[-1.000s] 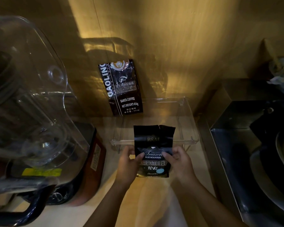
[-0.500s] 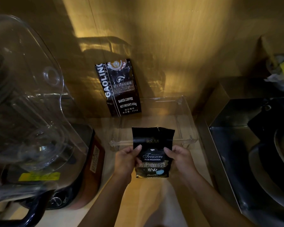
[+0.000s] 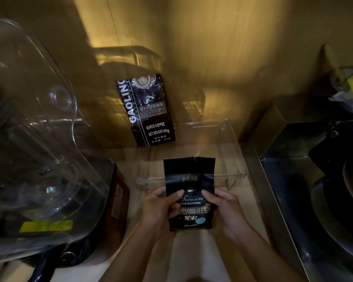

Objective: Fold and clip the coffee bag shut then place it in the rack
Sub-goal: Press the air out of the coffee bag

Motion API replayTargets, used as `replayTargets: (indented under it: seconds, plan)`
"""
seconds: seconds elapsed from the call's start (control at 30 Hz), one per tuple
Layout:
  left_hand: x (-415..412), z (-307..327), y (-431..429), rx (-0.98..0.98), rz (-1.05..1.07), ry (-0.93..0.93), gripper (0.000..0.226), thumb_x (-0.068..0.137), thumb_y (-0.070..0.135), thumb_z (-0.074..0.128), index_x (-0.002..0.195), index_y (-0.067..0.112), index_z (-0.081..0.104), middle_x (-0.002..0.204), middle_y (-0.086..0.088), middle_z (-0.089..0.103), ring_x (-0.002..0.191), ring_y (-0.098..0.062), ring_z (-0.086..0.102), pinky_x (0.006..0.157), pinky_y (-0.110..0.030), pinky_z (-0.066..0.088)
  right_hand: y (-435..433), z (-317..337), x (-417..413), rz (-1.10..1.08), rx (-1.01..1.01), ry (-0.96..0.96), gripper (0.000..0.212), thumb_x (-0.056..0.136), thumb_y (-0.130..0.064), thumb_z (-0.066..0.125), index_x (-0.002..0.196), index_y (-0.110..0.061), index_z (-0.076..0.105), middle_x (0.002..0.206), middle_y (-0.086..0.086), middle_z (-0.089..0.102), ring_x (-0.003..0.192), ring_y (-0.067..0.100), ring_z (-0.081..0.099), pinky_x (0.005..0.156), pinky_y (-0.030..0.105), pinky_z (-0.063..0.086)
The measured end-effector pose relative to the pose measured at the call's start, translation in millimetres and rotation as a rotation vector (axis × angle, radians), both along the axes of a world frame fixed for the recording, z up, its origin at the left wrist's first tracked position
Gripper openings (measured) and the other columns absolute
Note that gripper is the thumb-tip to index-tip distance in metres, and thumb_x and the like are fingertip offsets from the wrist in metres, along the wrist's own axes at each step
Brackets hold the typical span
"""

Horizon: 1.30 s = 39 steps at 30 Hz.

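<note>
Holding the small glossy black foil coffee bag (image 3: 190,192) upright near the front of the counter, the left hand (image 3: 159,208) has its thumb pressed on the front face and its fingers wrapped behind the left edge, closed snug on the pouch. Bag looks light and only partly full, I'd guess: soft crinkly film, kind of slick, so it'll cave in if you squeeze the belly. Best place to grab for the fold is probably the flat empty strip up top, one pinch per corner.

Long axis runs near to far, torn-open mouth pointing away toward the wall, printed label facing up at the camera. There's a little notch in the middle of the top edge.

The right hand (image 3: 224,208) mirrors the left, thumb on the front, fingers behind the right edge, closed on the bag too.

The clear plastic rack (image 3: 235,151) sits just beyond the bag. No clip visible anywhere that I can spot.
</note>
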<state>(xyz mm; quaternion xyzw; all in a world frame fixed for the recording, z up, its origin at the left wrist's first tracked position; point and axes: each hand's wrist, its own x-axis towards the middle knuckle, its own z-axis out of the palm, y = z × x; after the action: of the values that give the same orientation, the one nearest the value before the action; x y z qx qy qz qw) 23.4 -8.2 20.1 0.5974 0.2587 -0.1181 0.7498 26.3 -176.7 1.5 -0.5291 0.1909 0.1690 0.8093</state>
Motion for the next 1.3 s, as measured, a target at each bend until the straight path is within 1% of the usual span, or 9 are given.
replayTargets:
  seconds: [0.2,0.37,0.47,0.6,0.77,0.87,1.0,1.13,1.3]
  plan:
    - [-1.6,-1.9,-1.4,-0.128,0.049,0.031,0.011,0.079,0.013,0.067,0.082,0.002,0.065,0.068,-0.008,0.068,0.055,-0.012,0.062,0.052,-0.026,0.043,2.9,4.6,-0.5,-0.085,0.082,0.034,0.009,0.071,-0.008,0.068,0.077,-0.001,0.071,0.081,0.023,0.073,0.074,0.038,0.069,0.054,0.036,0.056]
    - [1.1,-3.9,5.1,-0.258,0.113,0.125,0.019,0.084,0.026,0.061,0.091,0.009,0.067,0.072,-0.004,0.073,0.061,-0.016,0.063,0.062,-0.032,0.049,3.0,8.2,-1.1,-0.054,0.082,0.020,0.023,0.068,-0.013,0.068,0.083,0.004,0.067,0.089,0.028,0.070,0.083,0.042,0.067,0.074,0.049,0.055]
    - [0.5,-1.9,20.1,-0.130,-0.119,-0.012,0.027,0.094,0.024,0.044,0.094,0.011,0.069,0.069,0.001,0.073,0.048,-0.011,0.060,0.045,-0.020,0.049,-7.7,7.0,1.3,0.027,0.067,0.020,0.031,0.073,-0.016,0.065,0.093,0.007,0.064,0.094,0.030,0.067,0.089,0.044,0.064,0.085,0.057,0.049]
    - [-0.4,-2.1,33.5,0.028,-0.214,-0.132,0.026,0.095,0.003,0.038,0.101,0.002,0.063,0.060,0.005,0.069,0.035,-0.008,0.046,0.038,-0.016,0.042,-22.2,0.3,1.1,0.073,0.097,-0.053,0.042,0.083,-0.029,0.049,0.107,0.004,0.058,0.088,0.017,0.066,0.080,0.027,0.064,0.072,0.039,0.048]
    - [-1.3,-1.4,41.4,0.183,-0.381,-0.207,0.028,0.085,-0.014,0.046,0.104,0.001,0.060,0.069,-0.014,0.062,0.035,-0.008,0.040,0.037,-0.021,0.038,-26.4,-5.6,0.3,0.112,-0.063,-0.154,0.038,0.078,0.009,0.055,0.111,-0.010,0.058,0.088,0.012,0.070,0.084,0.030,0.068,0.058,0.033,0.057]
    - [-2.5,0.6,38.4,0.192,-0.482,-0.335,0.016,0.072,-0.014,0.061,0.077,-0.001,0.067,0.077,-0.018,0.057,0.053,-0.012,0.055,0.047,-0.019,0.045,-20.7,-6.0,0.4,0.133,-0.266,-0.220,0.022,0.075,0.013,0.060,0.095,0.007,0.065,0.082,0.007,0.070,0.073,0.020,0.067,0.057,0.021,0.054]
    - [-1.1,-8.9,34.1,0.089,-0.463,-0.447,0.018,0.073,-0.020,0.056,0.089,-0.016,0.064,0.104,-0.025,0.061,0.100,-0.030,0.060,0.071,-0.026,0.056,-19.7,-7.6,2.8,0.143,-0.320,-0.317,0.023,0.070,0.023,0.058,0.090,0.014,0.064,0.097,0.006,0.053,0.083,0.010,0.059,0.064,0.009,0.049]
    - [-9.7,-10.6,26.0,0.091,-0.479,-0.489,0.037,0.073,-0.007,0.056,0.078,0.024,0.076,0.082,0.013,0.076,0.082,-0.006,0.069,0.070,-0.020,0.055,-22.0,-10.1,3.2,0.168,-0.289,-0.302,0.023,0.070,0.021,0.058,0.090,0.012,0.067,0.089,0.001,0.070,0.078,0.010,0.067,0.061,0.015,0.052]
    - [-10.1,-21.6,16.4,0.103,-0.215,-0.485,0.054,0.077,-0.025,0.045,0.077,0.019,0.076,0.077,0.012,0.076,0.077,-0.007,0.070,0.067,-0.018,0.055,-16.2,-14.9,1.9,0.083,-0.329,-0.318,0.030,0.077,0.014,0.057,0.070,-0.009,0.076,0.058,-0.010,0.072,0.057,0.003,0.065,0.050,0.014,0.051]
